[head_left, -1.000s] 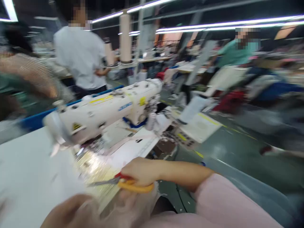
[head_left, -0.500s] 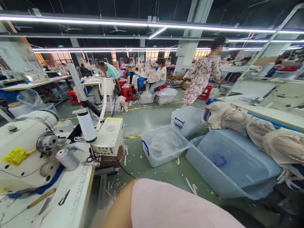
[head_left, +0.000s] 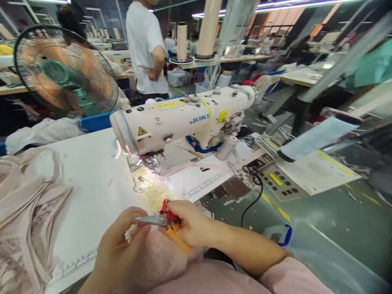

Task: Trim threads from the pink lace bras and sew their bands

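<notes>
Scissors (head_left: 164, 220) with red and orange handles are resting in the right hand (head_left: 191, 222), whose fingers are curling closed around them. Their long axis is running crosswise in front of the body, the handles sloping down to the right and the blades pointing left, straight at the left hand (head_left: 118, 243). That hand is lying nearer the tip: its thumb and forefinger are curving slightly apart, with the blade end reaching between them, and it seems to be gripping lace fabric (head_left: 163, 253). The blades are looking nearly closed; whether anything is lying between them, I cannot tell. The fabric is bunching just below the scissors, between the two hands and over the wearer's pink clothing (head_left: 220, 277).

Just beyond the hands, the bench (head_left: 88, 175) is carrying a white sewing machine (head_left: 180, 118), its lamp lighting a shiny yellowish patch (head_left: 154, 192). Pale garments (head_left: 27, 220) are lying at the bench's left end, well apart from the scissors. Near the machine's base, a thread spool (head_left: 226, 148) is standing beside a wooden-handled tool (head_left: 196, 154). To the right, a box with buttons (head_left: 306, 175) is sitting. Farther off, a fan (head_left: 65, 77) is standing at left, and a person in a white shirt (head_left: 147, 53) is standing beyond the machine.
</notes>
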Tool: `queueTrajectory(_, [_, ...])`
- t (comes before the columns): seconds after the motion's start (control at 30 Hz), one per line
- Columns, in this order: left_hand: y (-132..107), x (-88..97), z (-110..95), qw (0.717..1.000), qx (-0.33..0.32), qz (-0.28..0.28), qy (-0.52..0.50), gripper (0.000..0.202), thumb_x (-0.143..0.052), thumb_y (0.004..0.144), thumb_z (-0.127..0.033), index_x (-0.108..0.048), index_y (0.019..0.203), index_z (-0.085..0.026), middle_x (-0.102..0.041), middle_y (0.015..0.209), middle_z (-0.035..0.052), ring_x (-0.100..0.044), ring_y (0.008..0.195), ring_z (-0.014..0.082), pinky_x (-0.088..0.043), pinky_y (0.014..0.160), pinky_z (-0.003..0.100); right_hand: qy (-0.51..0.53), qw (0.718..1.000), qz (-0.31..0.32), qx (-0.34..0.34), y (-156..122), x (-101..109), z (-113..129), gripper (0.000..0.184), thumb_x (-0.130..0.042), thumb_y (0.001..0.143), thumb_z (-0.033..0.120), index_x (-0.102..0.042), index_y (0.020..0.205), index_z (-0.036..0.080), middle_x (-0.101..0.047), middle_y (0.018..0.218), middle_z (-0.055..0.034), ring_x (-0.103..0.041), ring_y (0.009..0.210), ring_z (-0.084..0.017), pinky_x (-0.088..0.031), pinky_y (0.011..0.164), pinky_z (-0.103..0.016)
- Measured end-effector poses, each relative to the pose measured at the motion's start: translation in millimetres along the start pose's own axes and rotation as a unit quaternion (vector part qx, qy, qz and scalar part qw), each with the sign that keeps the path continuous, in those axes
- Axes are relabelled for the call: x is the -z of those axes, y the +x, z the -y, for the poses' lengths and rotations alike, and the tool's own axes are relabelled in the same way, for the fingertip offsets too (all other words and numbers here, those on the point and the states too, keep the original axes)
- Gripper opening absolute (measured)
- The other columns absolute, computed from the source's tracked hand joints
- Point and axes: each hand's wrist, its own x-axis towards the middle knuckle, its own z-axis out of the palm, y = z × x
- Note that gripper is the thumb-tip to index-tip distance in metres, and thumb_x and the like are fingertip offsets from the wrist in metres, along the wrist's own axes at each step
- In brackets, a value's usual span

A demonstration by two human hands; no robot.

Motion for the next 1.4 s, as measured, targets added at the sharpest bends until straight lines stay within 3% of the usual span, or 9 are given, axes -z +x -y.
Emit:
queueTrajectory(0.23, [7.5,-3.3,-8.3,0.999,-0.044,-0.001,-0.018,0.01,-0.051,0.083,-0.018,-0.059,0.084,-0.025,-0.062,0.084,0.0008,-0.059,0.082,0.0159,-0.048,0.071,0.026,-0.016,0.999,-0.006,0.051,-3.5,-6.8,5.8,0.018,-0.055,0.065,0.017,-0.037,0.064,0.019,-0.043,0.062,0.0043,-0.037,0.057,-0.009,-0.032,0.052,-0.019])
queueTrajectory(0.33, [7.9,-3.3,-9.6,0.997,-0.068,0.023,-0.008,0.013,-0.051,0.081,-0.016,-0.061,0.08,-0.023,-0.063,0.083,0.0024,-0.06,0.083,0.0169,-0.049,0.07,0.027,-0.036,0.999,0.002,0.041,-1.7,-5.4,4.7,0.021,-0.057,0.065,0.02,-0.036,0.063,0.019,-0.042,0.062,0.0045,-0.036,0.056,-0.009,-0.033,0.052,-0.019])
queueTrajectory(0.47, [6.6,-3.6,-10.6,0.999,-0.046,0.0,0.0,0.012,-0.051,0.082,-0.018,-0.062,0.079,-0.023,-0.065,0.088,0.0036,-0.061,0.085,0.0176,-0.05,0.072,0.028,-0.035,0.999,0.011,0.022,-1.2,-5.1,6.3,0.023,-0.058,0.066,0.025,-0.036,0.062,0.02,-0.04,0.06,0.005,-0.035,0.055,-0.009,-0.033,0.051,-0.019])
queueTrajectory(0.73, [4.1,-3.5,-5.7,0.997,-0.063,-0.01,0.032,0.009,-0.053,0.082,-0.019,-0.06,0.086,-0.024,-0.065,0.089,0.0027,-0.06,0.092,0.0194,-0.048,0.079,0.03,-0.02,0.999,0.043,-0.011,-0.5,-5.4,6.9,0.022,-0.054,0.063,0.017,-0.032,0.061,0.02,-0.039,0.06,0.0054,-0.033,0.056,-0.008,-0.031,0.051,-0.018])
queueTrajectory(0.83, [6.6,-2.7,-7.1,0.994,-0.091,0.01,0.056,0.009,-0.052,0.082,-0.02,-0.059,0.08,-0.024,-0.064,0.091,0.0036,-0.059,0.093,0.0189,-0.048,0.079,0.029,-0.008,0.999,0.043,-0.018,-0.5,-4.3,7.1,0.024,-0.055,0.063,0.017,-0.031,0.06,0.02,-0.037,0.058,0.0061,-0.031,0.055,-0.008,-0.03,0.05,-0.018])
queueTrajectory(1.13, [9.3,-1.9,-5.0,0.993,-0.076,0.061,0.074,0.01,-0.048,0.084,-0.023,-0.057,0.08,-0.023,-0.061,0.085,0.0046,-0.058,0.086,0.0193,-0.048,0.075,0.03,0.008,0.997,0.058,-0.046,-0.1,-0.5,9.4,0.027,-0.058,0.064,0.023,-0.032,0.06,0.02,-0.038,0.059,0.0059,-0.029,0.054,-0.007,-0.031,0.048,-0.017])
queueTrajectory(1.23, [8.3,-2.9,-3.4,0.993,-0.075,0.046,0.078,0.008,-0.051,0.082,-0.022,-0.058,0.078,-0.024,-0.064,0.094,0.0039,-0.06,0.09,0.0196,-0.046,0.087,0.033,-0.001,0.998,0.052,-0.043,-0.6,0.0,7.8,0.028,-0.059,0.065,0.024,-0.032,0.059,0.019,-0.037,0.058,0.0061,-0.029,0.054,-0.007,-0.031,0.049,-0.018])
queueTrajectory(1.3, [7.6,-4.3,-4.4,0.994,-0.067,0.04,0.077,0.007,-0.052,0.081,-0.023,-0.057,0.076,-0.025,-0.066,0.086,0.0005,-0.062,0.084,0.0183,-0.036,0.101,0.039,-0.001,0.998,0.047,-0.043,-0.9,0.0,6.8,0.027,-0.059,0.066,0.023,-0.033,0.059,0.019,-0.037,0.058,0.0063,-0.029,0.054,-0.007,-0.03,0.049,-0.018])
queueTrajectory(1.4, [7.0,-7.6,-9.4,0.998,-0.013,0.04,0.05,0.008,-0.053,0.081,-0.027,-0.055,0.073,-0.026,-0.065,0.072,-0.0038,-0.062,0.071,0.0163,-0.031,0.105,0.04,0.014,0.998,0.05,-0.047,-1.0,-0.1,6.1,0.025,-0.059,0.068,0.025,-0.037,0.06,0.019,-0.036,0.057,0.0066,-0.03,0.054,-0.007,-0.029,0.049,-0.019])
